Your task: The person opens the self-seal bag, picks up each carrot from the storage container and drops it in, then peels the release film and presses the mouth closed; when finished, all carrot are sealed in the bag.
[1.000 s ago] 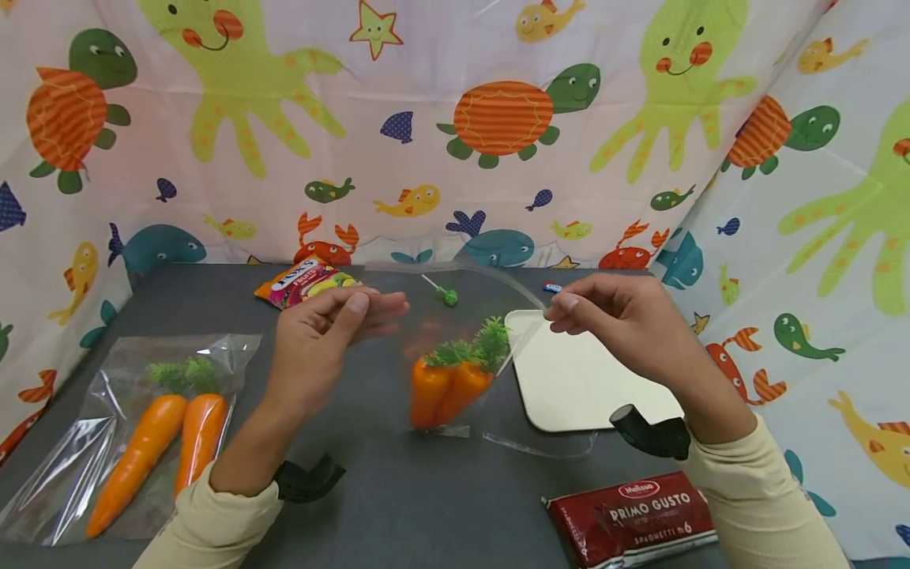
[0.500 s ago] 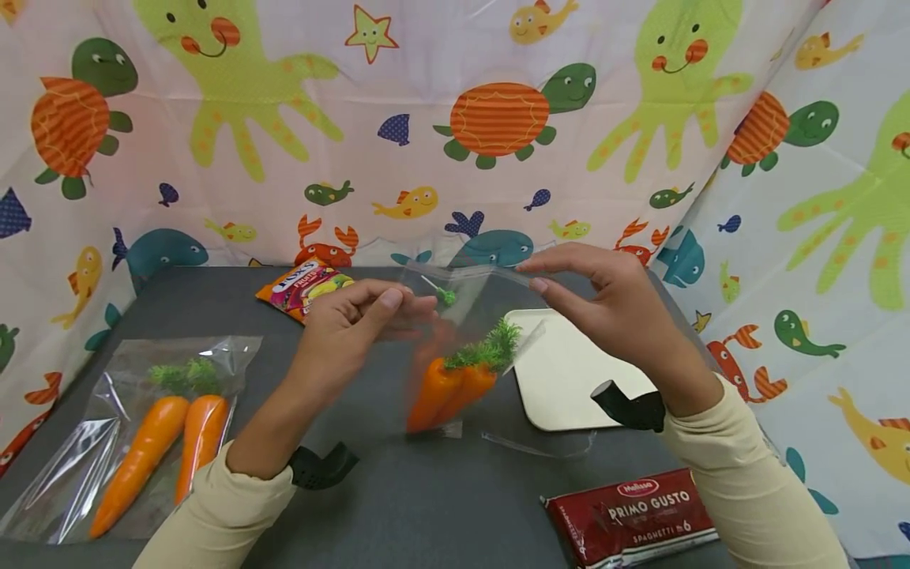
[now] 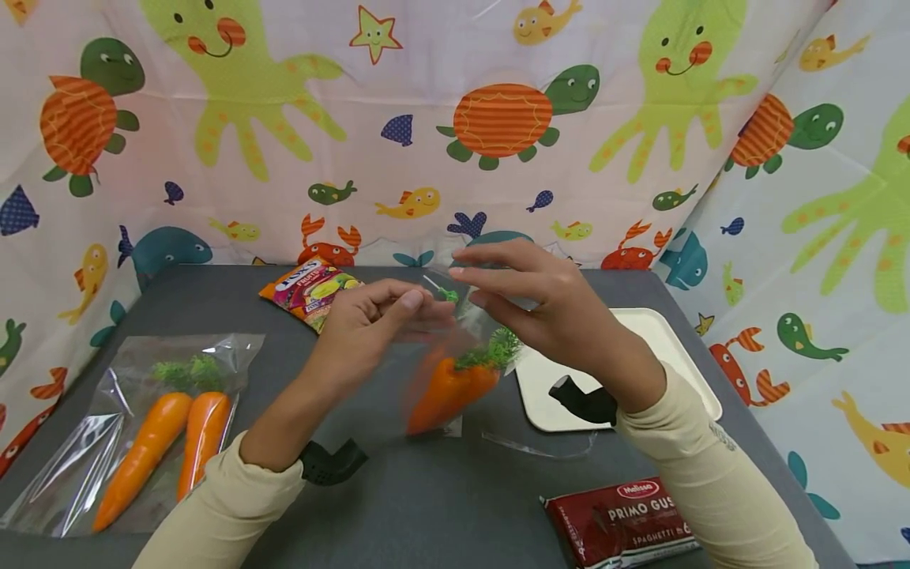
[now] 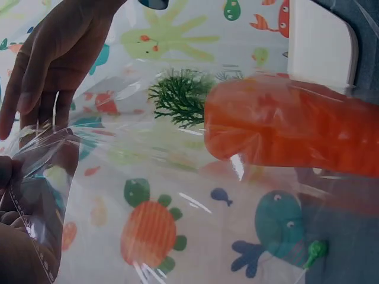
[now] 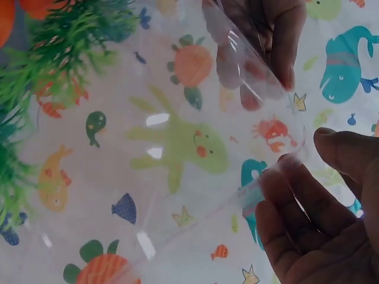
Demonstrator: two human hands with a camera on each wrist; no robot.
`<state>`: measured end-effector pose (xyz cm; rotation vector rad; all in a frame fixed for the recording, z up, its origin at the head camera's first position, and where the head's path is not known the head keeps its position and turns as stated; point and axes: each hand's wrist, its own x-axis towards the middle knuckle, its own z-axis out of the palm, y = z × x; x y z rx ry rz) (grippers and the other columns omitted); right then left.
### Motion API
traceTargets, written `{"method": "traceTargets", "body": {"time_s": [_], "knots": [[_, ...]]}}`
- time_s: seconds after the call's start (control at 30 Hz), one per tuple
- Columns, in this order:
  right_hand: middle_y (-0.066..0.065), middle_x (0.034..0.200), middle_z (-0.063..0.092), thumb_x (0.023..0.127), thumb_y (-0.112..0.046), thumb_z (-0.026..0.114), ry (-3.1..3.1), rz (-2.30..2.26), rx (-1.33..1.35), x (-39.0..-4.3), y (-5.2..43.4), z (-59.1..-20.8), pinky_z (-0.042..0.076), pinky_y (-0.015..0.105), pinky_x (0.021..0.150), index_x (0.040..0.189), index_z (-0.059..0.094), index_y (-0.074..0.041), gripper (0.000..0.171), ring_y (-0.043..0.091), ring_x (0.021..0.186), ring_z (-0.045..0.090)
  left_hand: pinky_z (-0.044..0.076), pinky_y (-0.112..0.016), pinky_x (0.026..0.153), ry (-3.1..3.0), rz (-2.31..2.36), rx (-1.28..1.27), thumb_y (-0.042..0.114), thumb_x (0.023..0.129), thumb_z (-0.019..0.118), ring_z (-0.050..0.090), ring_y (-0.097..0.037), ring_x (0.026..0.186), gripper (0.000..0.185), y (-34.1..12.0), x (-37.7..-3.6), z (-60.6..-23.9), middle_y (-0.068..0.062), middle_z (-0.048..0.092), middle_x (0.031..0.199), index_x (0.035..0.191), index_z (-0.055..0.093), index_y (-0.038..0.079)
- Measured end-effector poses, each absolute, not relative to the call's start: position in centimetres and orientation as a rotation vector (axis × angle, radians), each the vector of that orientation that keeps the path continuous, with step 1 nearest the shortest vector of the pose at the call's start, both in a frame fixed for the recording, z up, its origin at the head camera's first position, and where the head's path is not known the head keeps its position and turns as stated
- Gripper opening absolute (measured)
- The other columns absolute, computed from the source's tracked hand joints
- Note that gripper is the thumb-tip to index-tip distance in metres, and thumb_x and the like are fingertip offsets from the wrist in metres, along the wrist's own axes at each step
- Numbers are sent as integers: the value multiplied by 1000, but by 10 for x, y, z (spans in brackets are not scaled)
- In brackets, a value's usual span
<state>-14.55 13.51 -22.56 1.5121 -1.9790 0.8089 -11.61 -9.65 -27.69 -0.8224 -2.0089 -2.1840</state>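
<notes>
A clear plastic bag (image 4: 142, 154) hangs over the middle of the table with orange carrots (image 3: 444, 399) inside, their feathery green tops (image 3: 490, 352) facing up and right. My left hand (image 3: 370, 324) pinches the bag's upper edge between thumb and fingers. Extended fingers of my right hand (image 3: 547, 304) lie at the bag's mouth; in the right wrist view the fingertips (image 5: 290, 165) touch the edge while the thumb stands apart from them. In the head view the right hand hides part of the bag's upper right side.
Another clear bag (image 3: 128, 363) with two carrots lies at left. Behind are a Fox's sweets packet (image 3: 313, 292) and a green lollipop (image 3: 448, 295). A cream board (image 3: 675, 348), a red spaghetti pack (image 3: 618, 521) and a thin clear strip (image 3: 536, 448) lie on the right.
My right hand has let its pinch go and moved left along the bag's mouth with fingers extended. The left hand has shifted slightly right, still pinching, and the bag has narrowed.
</notes>
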Motion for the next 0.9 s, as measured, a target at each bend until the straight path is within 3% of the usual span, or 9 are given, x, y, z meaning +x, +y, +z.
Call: {"method": "traceTargets", "body": {"time_s": [0.23, 0.63, 0.9], "knots": [[13, 107, 69, 81, 8, 74, -1944, 856, 1469, -147, 123, -225, 55, 28, 82, 111, 71, 4, 31, 22, 101, 65, 56, -43, 83, -2030, -2186, -832, 14, 102, 54, 69, -29, 98, 23, -90, -116, -277, -15, 71, 105, 108, 66, -5], [12, 103, 69, 83, 14, 69, -1990, 1183, 1408, -142, 118, -233, 56, 29, 80, 113, 67, 9, 31, 17, 92, 67, 56, -43, 83, -2022, -2205, -830, 14, 102, 53, 69, -29, 99, 25, -87, -114, -279, -15, 71, 106, 111, 65, -6], [9, 99, 67, 80, 12, 73, -2008, 1152, 1377, -138, 117, -235, 55, 33, 78, 112, 69, 7, 33, 15, 89, 64, 56, -43, 83, -2011, -2204, -825, 13, 102, 53, 69, -30, 99, 24, -87, -114, -281, -15, 71, 106, 113, 64, -5]]}}
